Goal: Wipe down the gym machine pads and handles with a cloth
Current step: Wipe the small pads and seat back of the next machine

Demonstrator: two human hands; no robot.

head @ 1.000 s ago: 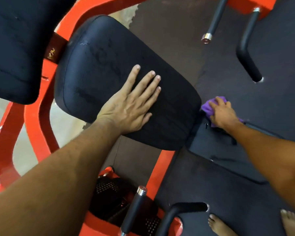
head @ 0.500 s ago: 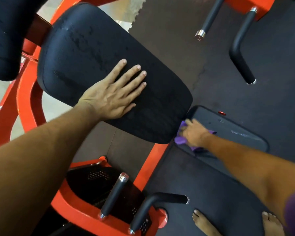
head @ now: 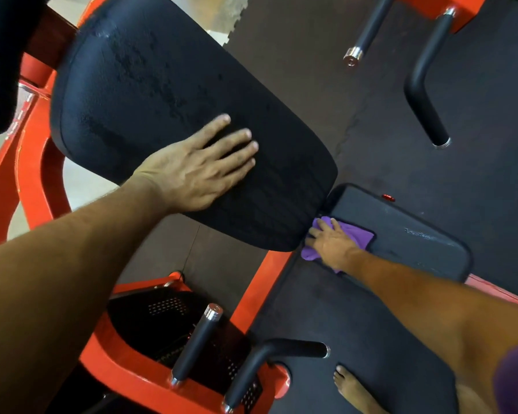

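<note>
A large black back pad [head: 150,94] slants across the upper left of the orange machine frame [head: 33,180]. My left hand [head: 198,168] lies flat on it, fingers straight and spread. Lower right, a smaller black seat pad [head: 413,234] sits below the big pad's end. My right hand [head: 332,240] presses a purple cloth [head: 359,234] flat onto the seat pad's near-left corner, right beside the back pad's edge. Black handles stand at the bottom [head: 198,342] [head: 281,351] and at the top right [head: 425,85].
Another black pad [head: 0,61] fills the top left corner. A chrome-tipped bar [head: 368,28] hangs at the top. Dark rubber flooring [head: 476,144] spreads right. A perforated black plate [head: 168,321] sits in the frame's lower part. A bare foot [head: 353,389] stands at the bottom.
My right hand swept the cloth from the seat pad's far corner down toward its near-left corner. The view shifted; my left hand stayed flat on the back pad.
</note>
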